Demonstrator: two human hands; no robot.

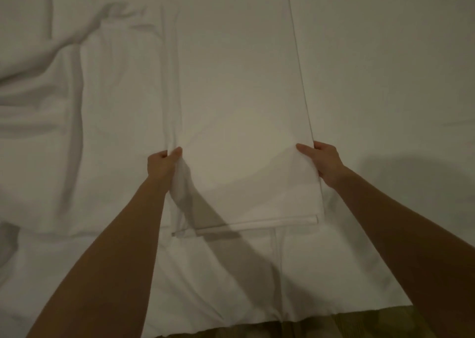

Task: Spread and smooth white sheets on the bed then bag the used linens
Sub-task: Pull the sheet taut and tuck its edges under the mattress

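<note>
A folded white sheet (pixel 239 101) lies as a long rectangle down the middle of the bed, its near end hemmed. My left hand (pixel 162 164) pinches its left edge between thumb and fingers, and the cloth bunches there. At the right edge, my right hand (pixel 323 161) grips the sheet with the thumb on top and the fingers underneath. Both hands hold it near its lower end, slightly lifted off the bed.
Under the folded piece a white sheet (pixel 385 68) covers the bed, flat on the right and rumpled into creases (pixel 51 86) on the left. The bed's near edge hangs over a brown floor (pixel 347 325) at the bottom.
</note>
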